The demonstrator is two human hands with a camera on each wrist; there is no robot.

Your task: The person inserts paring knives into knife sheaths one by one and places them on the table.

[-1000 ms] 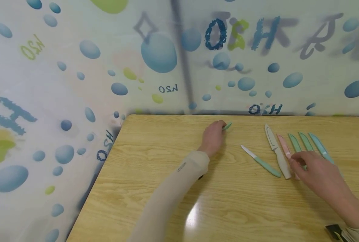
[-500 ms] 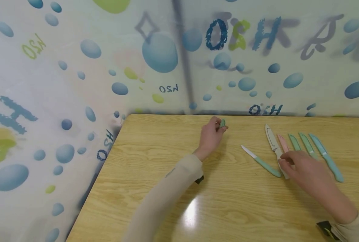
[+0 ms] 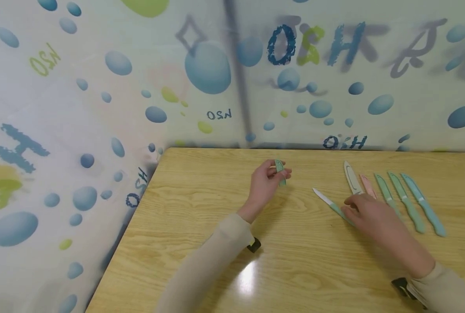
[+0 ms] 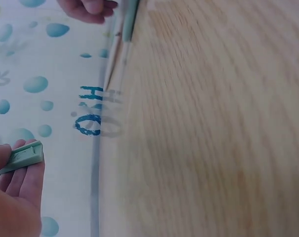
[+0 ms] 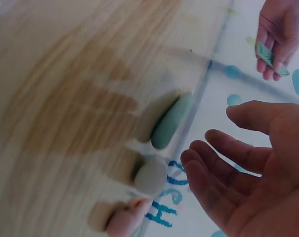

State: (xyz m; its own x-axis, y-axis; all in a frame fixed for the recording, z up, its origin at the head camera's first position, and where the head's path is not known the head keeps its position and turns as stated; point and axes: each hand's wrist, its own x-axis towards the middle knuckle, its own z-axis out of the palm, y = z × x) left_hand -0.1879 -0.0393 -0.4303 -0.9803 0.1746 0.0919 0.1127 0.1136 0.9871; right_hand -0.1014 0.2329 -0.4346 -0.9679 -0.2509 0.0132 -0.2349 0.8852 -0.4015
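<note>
My left hand [image 3: 262, 184] pinches a small green knife sheath [image 3: 280, 167] between thumb and fingers, raised over the back of the table. In the left wrist view the sheath [image 4: 26, 155] lies across the fingers, thumb on top. My right hand [image 3: 377, 219] hovers over the knives with loosely bent fingers; the right wrist view shows nothing in its grasp. Closest to its fingertips is a green knife [image 3: 337, 209] with a bare white blade, its handle end hidden by the hand. The same hand covers the handles of a white sheathed knife [image 3: 350, 176] and a pink one [image 3: 367, 184].
To the right of these lie two green sheathed knives, the nearer-to-edge green knife [image 3: 409, 205] beside a blue sheathed knife [image 3: 426, 206]. All rest on a wood-grain table [image 3: 201, 187]. A patterned wall covering [image 3: 295, 100] stands right behind its back edge.
My left hand has drawn slightly back toward me and turned, bringing the sheath upright into view. My right hand has moved left from the pink knife toward the bare-bladed green knife.
</note>
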